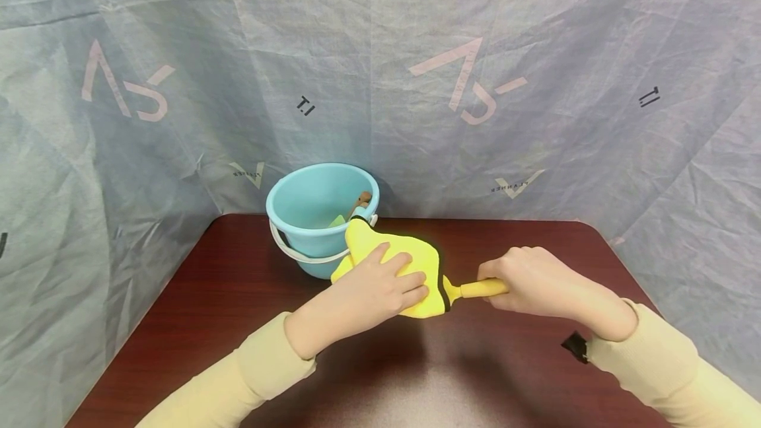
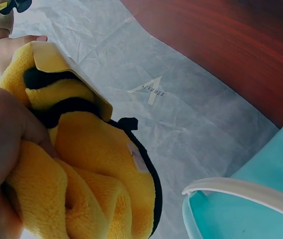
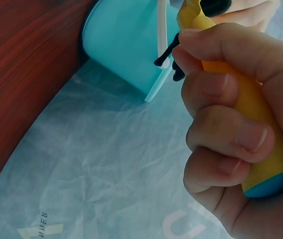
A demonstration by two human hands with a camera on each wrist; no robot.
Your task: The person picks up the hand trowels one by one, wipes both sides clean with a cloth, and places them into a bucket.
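A yellow cloth [image 1: 416,253] with black edging is held in my left hand [image 1: 374,292], its fingers spread over the top. The cloth wraps the head of a yellow-handled tool, so most of that head is hidden; a flat yellow edge [image 2: 71,72] shows beside the folds in the left wrist view. My right hand [image 1: 529,283] grips the tool's yellow handle [image 1: 484,288], fingers curled round it. In the right wrist view the handle's end [image 3: 273,183] is blue. Both hands are raised above the table, in front of the bucket.
A light blue bucket [image 1: 315,243] with a white carrying handle [image 1: 297,256] stands at the back left of the dark red table [image 1: 208,322]. A brown item [image 1: 361,200] and a green piece [image 1: 337,220] lie inside it. Grey printed fabric [image 1: 380,84] hangs behind.
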